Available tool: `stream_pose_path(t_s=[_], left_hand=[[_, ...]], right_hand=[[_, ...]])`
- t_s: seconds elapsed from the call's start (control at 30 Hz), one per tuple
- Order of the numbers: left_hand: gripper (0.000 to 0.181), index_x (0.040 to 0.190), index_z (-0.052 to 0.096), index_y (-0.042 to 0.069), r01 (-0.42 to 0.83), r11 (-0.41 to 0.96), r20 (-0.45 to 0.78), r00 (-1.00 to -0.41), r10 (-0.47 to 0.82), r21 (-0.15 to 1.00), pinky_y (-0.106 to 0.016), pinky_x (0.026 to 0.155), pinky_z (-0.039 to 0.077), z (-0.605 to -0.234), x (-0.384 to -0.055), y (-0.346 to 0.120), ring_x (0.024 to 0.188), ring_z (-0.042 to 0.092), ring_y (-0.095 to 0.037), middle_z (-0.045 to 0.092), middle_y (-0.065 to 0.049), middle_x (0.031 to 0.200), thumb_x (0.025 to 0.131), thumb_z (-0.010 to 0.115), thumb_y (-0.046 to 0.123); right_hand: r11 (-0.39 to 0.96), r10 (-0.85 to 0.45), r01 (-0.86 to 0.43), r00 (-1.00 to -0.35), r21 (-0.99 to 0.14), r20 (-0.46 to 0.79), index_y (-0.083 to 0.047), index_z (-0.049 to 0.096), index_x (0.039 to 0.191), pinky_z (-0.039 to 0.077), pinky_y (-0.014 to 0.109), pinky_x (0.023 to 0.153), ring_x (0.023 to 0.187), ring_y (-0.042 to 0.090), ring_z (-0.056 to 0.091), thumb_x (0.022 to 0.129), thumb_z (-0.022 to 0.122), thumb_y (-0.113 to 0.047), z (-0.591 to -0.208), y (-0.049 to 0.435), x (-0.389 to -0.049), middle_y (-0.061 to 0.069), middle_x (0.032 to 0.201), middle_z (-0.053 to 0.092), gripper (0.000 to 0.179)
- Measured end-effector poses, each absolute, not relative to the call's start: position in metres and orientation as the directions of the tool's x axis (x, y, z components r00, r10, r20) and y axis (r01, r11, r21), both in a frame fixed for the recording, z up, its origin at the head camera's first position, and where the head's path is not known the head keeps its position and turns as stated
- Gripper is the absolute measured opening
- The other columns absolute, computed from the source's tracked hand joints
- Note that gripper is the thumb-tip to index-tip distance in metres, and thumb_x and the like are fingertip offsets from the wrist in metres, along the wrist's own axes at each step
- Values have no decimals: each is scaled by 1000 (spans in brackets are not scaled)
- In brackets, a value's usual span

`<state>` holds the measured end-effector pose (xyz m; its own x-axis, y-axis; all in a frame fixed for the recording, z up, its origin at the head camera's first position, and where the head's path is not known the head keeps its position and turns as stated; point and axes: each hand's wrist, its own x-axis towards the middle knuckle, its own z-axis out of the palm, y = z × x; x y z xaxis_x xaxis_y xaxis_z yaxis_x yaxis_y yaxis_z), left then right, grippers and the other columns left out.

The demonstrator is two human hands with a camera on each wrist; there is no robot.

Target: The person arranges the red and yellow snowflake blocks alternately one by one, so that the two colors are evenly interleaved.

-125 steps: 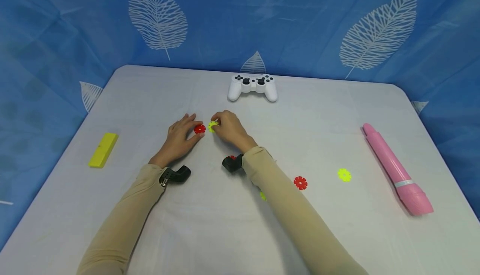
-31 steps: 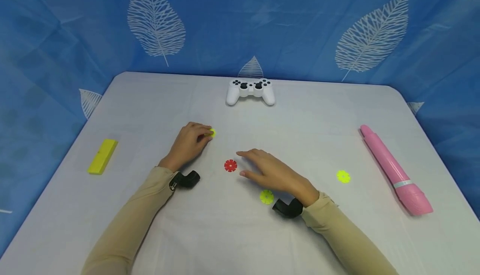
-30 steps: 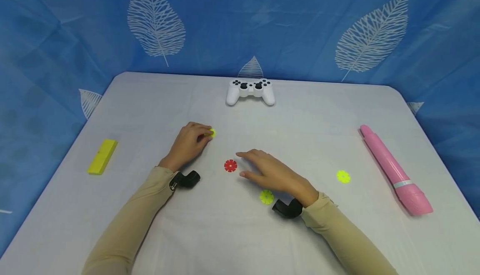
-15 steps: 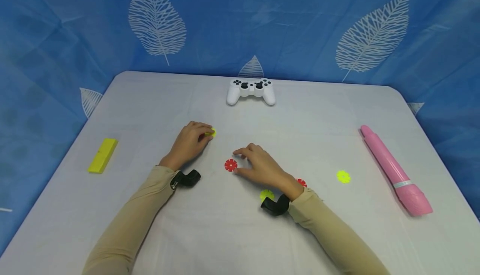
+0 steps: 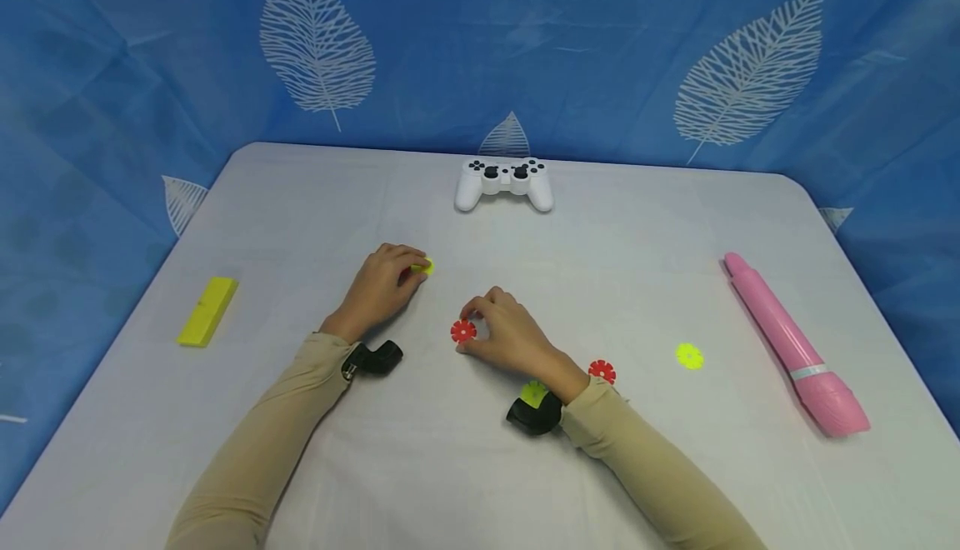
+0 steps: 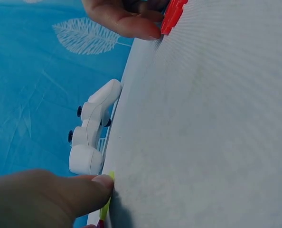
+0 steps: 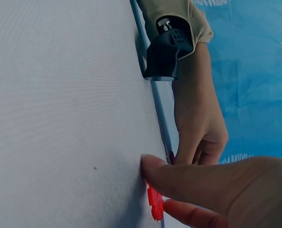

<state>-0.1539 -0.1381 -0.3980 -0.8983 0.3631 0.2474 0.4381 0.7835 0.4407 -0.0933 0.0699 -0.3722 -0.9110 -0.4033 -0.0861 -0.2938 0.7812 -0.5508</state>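
Observation:
My left hand (image 5: 378, 287) pinches a yellow notched plastic disc (image 5: 426, 267) on the table, left of the middle. A sliver of a red disc (image 6: 100, 223) shows against the yellow one in the left wrist view; my fingers hide how they meet. Nearer the middle, my right hand (image 5: 513, 337) has its thumb and forefinger at opposite edges of another red notched disc (image 5: 463, 332). Under my right wrist lies a yellow disc (image 5: 534, 393), partly covered by the black wrist camera (image 5: 535, 415). Beside my right sleeve is one more red disc (image 5: 602, 371).
A white game controller (image 5: 504, 183) sits at the table's back edge. To the left lies a yellow block (image 5: 208, 311). On the right are a loose yellow disc (image 5: 689, 356) and a folded pink umbrella (image 5: 795, 346). Blue patterned cloth (image 5: 585, 50) hangs behind the table.
My right hand let go of the yellow disc beside my left hand, which now pinches it. Over the last second my right hand moved left and its fingers closed on the red disc.

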Motion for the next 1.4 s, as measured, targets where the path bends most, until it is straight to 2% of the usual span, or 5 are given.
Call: stream_pose_path(t_s=[0.4, 0.63, 0.93, 1.2, 1.4], left_hand=[[20, 103, 67, 9, 421, 790, 239, -906, 348, 446, -44, 88, 42, -397, -154, -140, 106, 52, -26, 63, -6, 114, 85, 62, 18], [20, 103, 67, 9, 423, 785, 242, -906, 348, 454, -44, 88, 41, -397, -155, -140, 106, 53, -26, 63, -7, 113, 85, 62, 17], [20, 102, 67, 8, 448, 766, 272, -893, 359, 461, -45, 87, 42, -398, -156, -140, 105, 53, -27, 64, -7, 113, 84, 63, 17], [21, 104, 67, 8, 432, 776, 242, -902, 359, 459, -45, 89, 41, -398, -157, -140, 108, 52, -26, 63, -7, 115, 85, 62, 17], [21, 104, 67, 8, 433, 778, 246, -901, 357, 455, -45, 89, 41, -398, -157, -140, 108, 52, -26, 63, -6, 115, 85, 62, 17]], right_hand=[[774, -401, -278, -911, -569, -99, -13, 63, 98, 40, 30, 75, 87, 18, 49, 73, 75, -26, -374, 66, -93, 4, 95, 51, 30], [750, -416, -314, -908, -582, -46, -13, 60, 95, 39, 30, 75, 88, 18, 49, 73, 75, -23, -376, 66, -91, 3, 94, 53, 29], [670, -463, -347, -886, -657, -5, -9, 56, 97, 45, 25, 73, 82, 13, 54, 75, 73, -12, -376, 66, -91, 1, 90, 58, 28], [625, -500, -374, -866, -685, 17, -11, 60, 101, 43, 18, 65, 71, 8, 51, 76, 70, -6, -379, 66, -91, -1, 86, 60, 28], [593, -564, -459, -823, -661, 66, -15, 63, 105, 44, 19, 69, 77, 10, 52, 78, 67, -4, -382, 68, -91, 1, 92, 61, 30]])
